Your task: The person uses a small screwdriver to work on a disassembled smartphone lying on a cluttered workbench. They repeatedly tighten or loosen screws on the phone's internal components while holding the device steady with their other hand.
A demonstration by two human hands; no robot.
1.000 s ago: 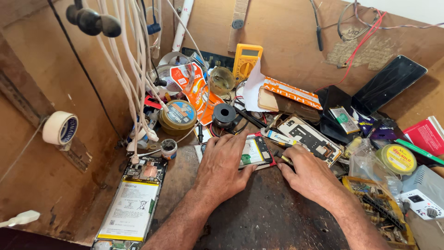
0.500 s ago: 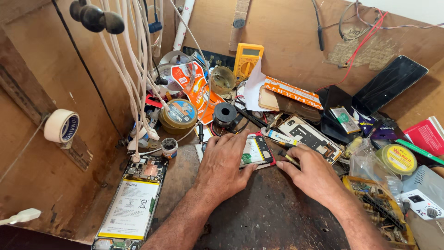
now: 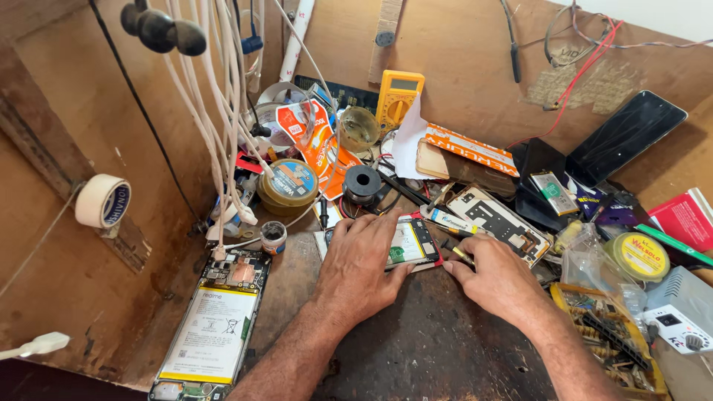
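Phone under my hands: an opened phone with its back off lies flat on the dark bench top, just ahead of me at the middle; green-and-white insides and a red edge show past my fingers.
Left hand: my left hand lies palm down over the near half of the phone, fingers spread and flat, pinning it to the bench rather than gripping it.
Right hand: my right hand is curled, fingertips pinched on a thin tool with a yellowish tip that points at the phone's right edge; whether the tip touches the phone, I cannot tell.
How far along: judging by the bare insides, the opening-up is done; nothing looks lifted out yet, so I judge the work inside is in its early or middle part, with closing up not yet done.
Near left: a second opened phone lies by the bench edge, its big white battery showing, untouched.
Near right: a tray of small parts and a grey box with a knob.
Middle: a phone frame, a round tin, a black spool.
Far: a yellow meter leans on the back board, a dark screen rests to its right, white cables hang at left, and a tape roll hangs on the side wall.
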